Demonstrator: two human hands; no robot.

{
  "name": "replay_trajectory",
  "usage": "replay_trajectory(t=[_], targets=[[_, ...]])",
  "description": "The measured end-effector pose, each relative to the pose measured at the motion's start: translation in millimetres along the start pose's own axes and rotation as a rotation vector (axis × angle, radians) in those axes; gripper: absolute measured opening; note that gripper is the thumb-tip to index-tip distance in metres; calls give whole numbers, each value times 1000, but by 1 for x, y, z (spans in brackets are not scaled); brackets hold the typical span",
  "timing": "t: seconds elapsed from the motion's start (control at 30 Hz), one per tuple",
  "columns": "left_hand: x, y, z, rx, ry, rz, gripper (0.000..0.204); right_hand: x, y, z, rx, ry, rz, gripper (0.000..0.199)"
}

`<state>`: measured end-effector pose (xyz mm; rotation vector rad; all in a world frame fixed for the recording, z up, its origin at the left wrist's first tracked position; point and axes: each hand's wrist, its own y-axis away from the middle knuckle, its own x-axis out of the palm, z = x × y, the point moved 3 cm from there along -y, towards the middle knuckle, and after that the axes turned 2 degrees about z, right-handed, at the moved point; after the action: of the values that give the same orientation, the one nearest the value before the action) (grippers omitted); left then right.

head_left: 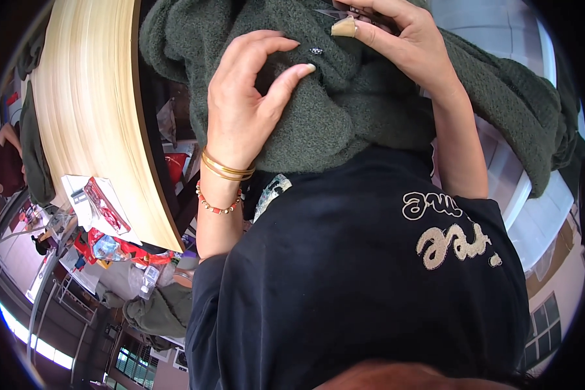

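A thick, fuzzy dark green garment (305, 130) lies bunched across my lap. A small sparkling button (316, 51) sits on it near the top of the view. My left hand (240, 97) rests on the cloth just left of the button, thumb and forefinger spread apart around that spot and gripping nothing visible. At the upper right, my right hand (416, 49) is closed on what look like thread snips (331, 13), their pointed metal blade showing beside the thumb. A tan wrap (344, 26) covers that thumb tip. The frame's upper edge and my fingers hide part of the tool.
To the left stands a wood-grain table (84, 97), with a paper and red packet (101, 205) at its near end. Pale translucent plastic bins (539, 214) stand at my right, green cloth draped over them. Another person (6, 162) is at the far left.
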<state>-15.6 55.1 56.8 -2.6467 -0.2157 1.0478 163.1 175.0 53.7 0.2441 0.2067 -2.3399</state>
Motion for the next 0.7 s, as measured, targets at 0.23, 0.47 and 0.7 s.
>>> replay_trajectory(t=[0.23, 0.47, 0.7], targets=[[10, -2, -3, -37, -19, -34, 16, 1, -1, -14, -486, -411, 17, 29], [4, 2, 0, -45, 114, -70, 9, -2, 11, 29, -84, 142, 54, 32], [-3, 12, -8, -372, 677, -83, 8, 1, 18, 56, -92, 203, 151, 34]])
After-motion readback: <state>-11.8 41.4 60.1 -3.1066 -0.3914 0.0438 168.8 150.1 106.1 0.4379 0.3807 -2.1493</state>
